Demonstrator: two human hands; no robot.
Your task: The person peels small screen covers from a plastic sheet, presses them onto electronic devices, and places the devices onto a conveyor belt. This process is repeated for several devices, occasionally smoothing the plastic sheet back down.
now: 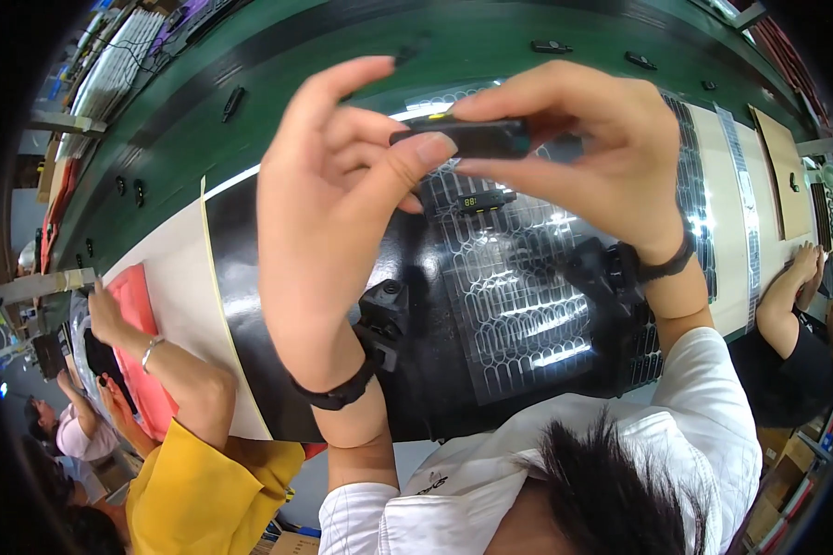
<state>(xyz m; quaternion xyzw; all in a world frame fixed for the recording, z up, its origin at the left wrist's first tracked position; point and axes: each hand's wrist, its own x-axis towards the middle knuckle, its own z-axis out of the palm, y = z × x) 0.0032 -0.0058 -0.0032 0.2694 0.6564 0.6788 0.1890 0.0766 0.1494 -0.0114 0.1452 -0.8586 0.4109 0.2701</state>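
Both hands are raised over the work surface with a small black oblong device [477,139] between them. My left hand [329,185] grips its left end, thumb along the near side and index finger lifted away. My right hand [602,139] pinches the right end between thumb and fingers. A yellow spot shows on the device's top edge; the fingers cover part of it. Below them a similar black device [481,202] with a lit yellow display lies on a clear film sheet [528,324] bearing rows of rounded outlines. Both wrists wear black straps with small black units.
A black mat [259,296] lies under the film. Beyond runs a green conveyor belt [315,55] carrying scattered black devices [233,104]. To the left, a person in a yellow top [204,490] works beside a red sheet [143,342]. Another person's arm [782,301] is at the right, near a cardboard sheet [777,171].
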